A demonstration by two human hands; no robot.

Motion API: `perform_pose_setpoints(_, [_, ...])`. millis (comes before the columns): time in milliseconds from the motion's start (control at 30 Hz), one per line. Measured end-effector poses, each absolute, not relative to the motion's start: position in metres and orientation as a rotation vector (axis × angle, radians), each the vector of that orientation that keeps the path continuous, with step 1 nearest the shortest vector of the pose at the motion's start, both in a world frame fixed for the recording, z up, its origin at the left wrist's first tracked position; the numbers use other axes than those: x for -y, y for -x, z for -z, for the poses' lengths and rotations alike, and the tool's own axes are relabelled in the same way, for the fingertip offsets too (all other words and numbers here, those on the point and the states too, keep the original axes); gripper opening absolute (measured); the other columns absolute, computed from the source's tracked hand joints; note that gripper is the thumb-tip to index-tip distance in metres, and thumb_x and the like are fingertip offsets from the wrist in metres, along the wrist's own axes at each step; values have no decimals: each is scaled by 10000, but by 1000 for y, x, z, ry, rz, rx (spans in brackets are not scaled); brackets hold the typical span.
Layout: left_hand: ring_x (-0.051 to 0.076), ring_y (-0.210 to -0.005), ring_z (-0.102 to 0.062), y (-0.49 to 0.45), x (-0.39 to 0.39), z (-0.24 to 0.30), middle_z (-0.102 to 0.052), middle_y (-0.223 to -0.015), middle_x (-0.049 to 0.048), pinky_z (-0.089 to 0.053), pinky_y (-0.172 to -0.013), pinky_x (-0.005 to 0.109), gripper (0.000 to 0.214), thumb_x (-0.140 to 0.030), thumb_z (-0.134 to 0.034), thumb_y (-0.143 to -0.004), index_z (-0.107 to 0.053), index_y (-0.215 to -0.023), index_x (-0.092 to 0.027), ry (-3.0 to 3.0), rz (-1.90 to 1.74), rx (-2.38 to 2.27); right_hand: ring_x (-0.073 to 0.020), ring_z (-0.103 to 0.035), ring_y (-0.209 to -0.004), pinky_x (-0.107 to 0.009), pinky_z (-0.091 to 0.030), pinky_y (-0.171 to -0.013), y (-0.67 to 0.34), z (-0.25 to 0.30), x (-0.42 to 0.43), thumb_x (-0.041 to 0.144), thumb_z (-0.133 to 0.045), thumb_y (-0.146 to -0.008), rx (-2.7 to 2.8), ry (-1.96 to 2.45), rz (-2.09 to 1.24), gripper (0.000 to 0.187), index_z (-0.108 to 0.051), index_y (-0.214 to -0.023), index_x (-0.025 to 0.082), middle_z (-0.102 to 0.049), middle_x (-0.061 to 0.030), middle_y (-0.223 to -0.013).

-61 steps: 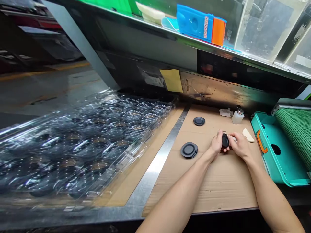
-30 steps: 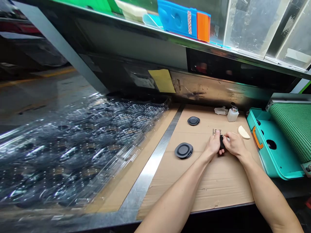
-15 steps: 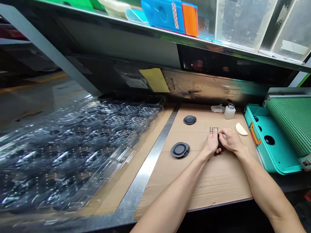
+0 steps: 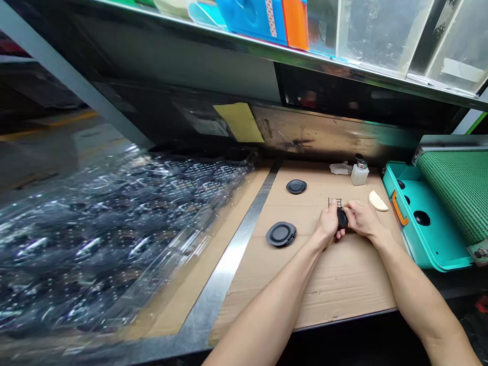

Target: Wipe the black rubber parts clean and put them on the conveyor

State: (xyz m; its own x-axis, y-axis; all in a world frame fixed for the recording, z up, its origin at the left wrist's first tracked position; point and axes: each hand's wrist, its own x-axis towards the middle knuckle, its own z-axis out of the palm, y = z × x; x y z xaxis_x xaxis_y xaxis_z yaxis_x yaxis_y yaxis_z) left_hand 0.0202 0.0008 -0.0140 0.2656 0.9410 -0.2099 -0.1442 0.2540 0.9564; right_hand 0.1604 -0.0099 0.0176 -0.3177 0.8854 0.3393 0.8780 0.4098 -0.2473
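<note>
Two hands busy | left hand [image 4: 327,222] and right hand [image 4: 363,218] pinch one small black round part [image 4: 342,218] over the cardboard surface [image 4: 343,287] | step: handwork on this part | next move needs steady pinch

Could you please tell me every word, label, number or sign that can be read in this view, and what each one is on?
Nothing here can be quoted with confidence.
Small dark marks on the cardboard: too blurred to read.
Yellow paper on the dark panel: no legible writing.
White bottle: no legible label.
Blue box on the shelf: patterned strip, no legible text.
</note>
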Motion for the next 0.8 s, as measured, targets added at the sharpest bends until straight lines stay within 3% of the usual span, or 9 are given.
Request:
perform_pose_setpoints(267, [138,-252,-439,-23,3,14,-515,-352,78,-272,-310,245,769,-724,-266,-972,-573,-531,-174,-1096,-945,-1142,-212,-630,-918,-306,-431,-865,-155,-25,13,235,-445,-1022,2321,1560,123,212,-646,-972,188,-708,-88,-971])
perform_pose_setpoints(467, [137,-253,-437,-24,6,11,-512,-354,77,-265,-305,247,753,-701,-276,-984,-548,-504,-189,-1081,-982,-1149,-197,-628,-876,-293,-429,-802,-159,-22,13,241,-464,-1016,2330,1585,55,200,-644,-940,204,-709,-70,-938])
perform_pose_setpoints(800, [135,-257,-442,-22,5,7,-514,-358,60,-265,-279,218,664,-560,-279,-1039,-583,-596,-170,-1017,-956,-1094,-176,-632,-854,-273,-438,-779,-162,-16,10,247,-504,-1007,2250,1540,-65,178,-658,-922,218,-709,-46,-917])
